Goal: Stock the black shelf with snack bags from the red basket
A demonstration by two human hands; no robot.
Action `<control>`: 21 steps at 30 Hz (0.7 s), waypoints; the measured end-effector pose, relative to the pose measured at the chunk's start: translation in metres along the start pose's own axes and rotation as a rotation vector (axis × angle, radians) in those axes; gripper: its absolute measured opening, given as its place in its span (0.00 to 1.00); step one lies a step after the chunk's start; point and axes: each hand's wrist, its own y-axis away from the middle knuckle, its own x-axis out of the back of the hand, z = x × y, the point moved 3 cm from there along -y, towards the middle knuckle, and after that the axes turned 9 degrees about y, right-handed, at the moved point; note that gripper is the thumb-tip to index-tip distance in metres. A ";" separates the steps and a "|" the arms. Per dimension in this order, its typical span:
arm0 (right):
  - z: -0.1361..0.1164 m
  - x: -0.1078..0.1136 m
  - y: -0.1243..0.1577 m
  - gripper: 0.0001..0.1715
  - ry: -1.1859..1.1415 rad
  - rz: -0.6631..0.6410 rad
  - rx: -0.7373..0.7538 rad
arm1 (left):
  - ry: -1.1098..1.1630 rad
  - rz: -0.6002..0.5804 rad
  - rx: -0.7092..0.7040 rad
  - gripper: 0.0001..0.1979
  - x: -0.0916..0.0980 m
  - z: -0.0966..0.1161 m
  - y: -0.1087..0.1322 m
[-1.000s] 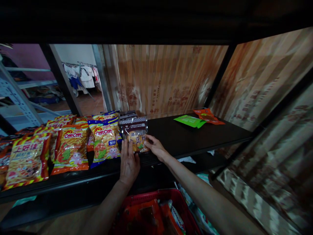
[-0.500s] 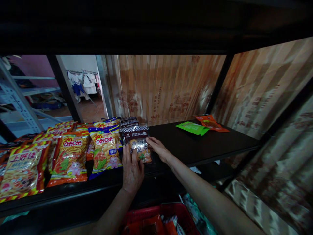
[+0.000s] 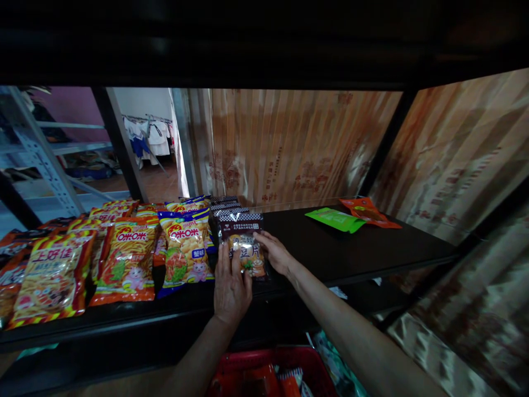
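Observation:
A dark brown bag of potato chips (image 3: 241, 227) with a checkered top strip stands upright at the front of a row of like bags (image 3: 225, 207). My left hand (image 3: 232, 291) lies against the lower left of its front, fingers stretched out. At the bag's right edge, my right hand (image 3: 278, 255) touches it with extended fingertips; the thumb is hidden. Just left of the row stands a blue and yellow snack bag (image 3: 184, 251). Farther left are an orange and yellow noodle-snack bag (image 3: 126, 262) and a red and yellow snack bag (image 3: 53, 278), with more behind.
The bags stand on a black shelf (image 3: 330, 251). A green pouch (image 3: 334, 219) and an orange pouch (image 3: 369, 212) lie toward its right end. Below is a red basket (image 3: 318, 364) holding packets. Black posts (image 3: 390, 140) frame the shelf, with a patterned curtain (image 3: 297, 143) behind.
The view has shifted slightly, so the shelf and bags sit a little farther right. Both hands keep their places on the brown bag.

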 end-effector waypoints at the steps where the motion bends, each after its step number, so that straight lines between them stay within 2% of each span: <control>1: 0.000 0.000 0.000 0.13 -0.020 -0.010 -0.008 | -0.006 -0.003 0.006 0.26 0.000 0.000 0.000; 4: -0.002 0.000 0.000 0.12 -0.069 -0.045 -0.035 | -0.012 -0.015 0.025 0.26 -0.002 0.000 0.000; 8: -0.002 0.003 -0.003 0.12 -0.102 -0.029 -0.047 | -0.008 -0.020 0.033 0.26 -0.002 0.000 -0.001; 15: -0.002 0.006 -0.012 0.10 -0.069 -0.088 -0.114 | 0.018 -0.019 0.042 0.32 -0.003 -0.001 -0.001; 21: -0.011 -0.003 -0.014 0.15 -0.019 -0.101 -0.045 | 0.009 -0.053 0.113 0.30 -0.002 -0.002 -0.003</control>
